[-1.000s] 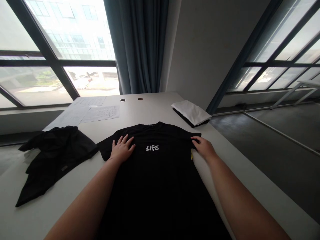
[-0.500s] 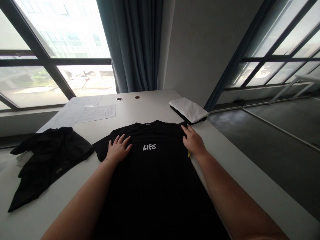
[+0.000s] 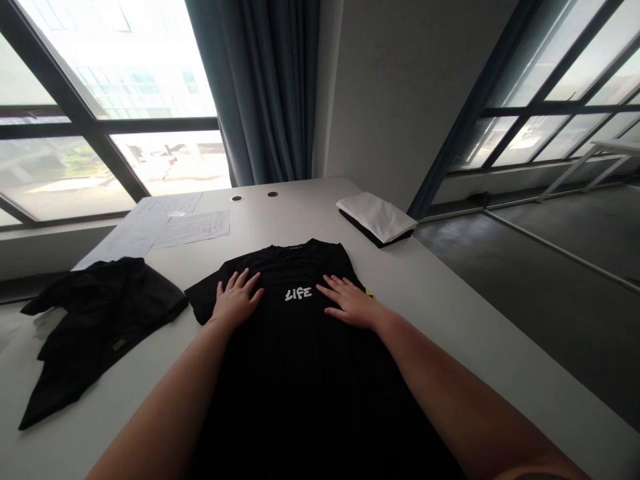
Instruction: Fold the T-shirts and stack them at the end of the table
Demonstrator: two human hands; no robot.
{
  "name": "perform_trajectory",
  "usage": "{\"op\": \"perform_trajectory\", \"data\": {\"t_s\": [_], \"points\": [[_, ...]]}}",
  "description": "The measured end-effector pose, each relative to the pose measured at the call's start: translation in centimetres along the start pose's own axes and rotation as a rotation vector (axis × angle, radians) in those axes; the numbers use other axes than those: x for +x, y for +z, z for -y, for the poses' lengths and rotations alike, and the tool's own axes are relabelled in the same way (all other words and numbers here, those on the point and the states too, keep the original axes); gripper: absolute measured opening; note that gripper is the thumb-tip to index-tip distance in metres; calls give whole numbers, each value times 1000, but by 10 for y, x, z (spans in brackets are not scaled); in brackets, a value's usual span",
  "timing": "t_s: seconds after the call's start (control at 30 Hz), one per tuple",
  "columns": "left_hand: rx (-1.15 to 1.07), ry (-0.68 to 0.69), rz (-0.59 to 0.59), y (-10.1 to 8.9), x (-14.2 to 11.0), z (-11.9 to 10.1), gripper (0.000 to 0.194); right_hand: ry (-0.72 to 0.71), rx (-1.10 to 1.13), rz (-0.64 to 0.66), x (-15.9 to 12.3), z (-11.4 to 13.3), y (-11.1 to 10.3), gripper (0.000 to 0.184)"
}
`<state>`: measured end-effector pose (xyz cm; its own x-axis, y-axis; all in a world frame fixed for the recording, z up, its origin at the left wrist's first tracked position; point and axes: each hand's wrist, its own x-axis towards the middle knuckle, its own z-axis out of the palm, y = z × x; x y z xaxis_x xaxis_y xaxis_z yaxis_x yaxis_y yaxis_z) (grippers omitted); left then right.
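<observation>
An office-like or workroom-like room, exact kind unclear
A white table [image 3: 280,220] with two round cable holes near its far edge, printed sheets [image 3: 193,228] left of centre, dark-framed windows [image 3: 165,127] upper left, a blue-grey curtain [image 3: 273,93] and bare grey floor at right.

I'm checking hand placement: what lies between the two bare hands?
Head view: between the left hand and right hand lies white printed lettering on the black fabric T-shirt.

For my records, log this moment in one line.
left hand: flat on black shirt | right hand: on shirt beside white print | left-side sleeve: spread | white cloth: on table
</observation>
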<state>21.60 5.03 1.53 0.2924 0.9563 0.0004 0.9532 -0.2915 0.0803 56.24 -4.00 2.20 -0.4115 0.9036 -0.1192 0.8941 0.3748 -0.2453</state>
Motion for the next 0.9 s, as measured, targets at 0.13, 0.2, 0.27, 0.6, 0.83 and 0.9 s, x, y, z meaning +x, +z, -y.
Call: {"op": "perform_trajectory", "data": {"t_s": [0.13, 0.2, 0.27, 0.6, 0.83, 0.9], "points": [[-1, 0, 5, 0, 0, 0, 60, 57, -17, -45, 4, -2, 3, 69], [-8, 4, 13, 0, 0, 0, 60, 137, -20, -70, 6, -4, 4, 68], [-13, 4, 18, -1, 0, 0, 60, 204, -15, -79, 9, -7, 6, 69], [-28, 13, 8, 0, -1, 0, 60, 382, -23, -116, 47, -19, -10, 68], [-29, 10, 11, -2, -2, 0, 60, 615, -54, -79, 103, -43, -13, 79], [-31, 16, 3, -3, -2, -1, 60, 627, -54, -85, 109, -49, -9, 82]]}}
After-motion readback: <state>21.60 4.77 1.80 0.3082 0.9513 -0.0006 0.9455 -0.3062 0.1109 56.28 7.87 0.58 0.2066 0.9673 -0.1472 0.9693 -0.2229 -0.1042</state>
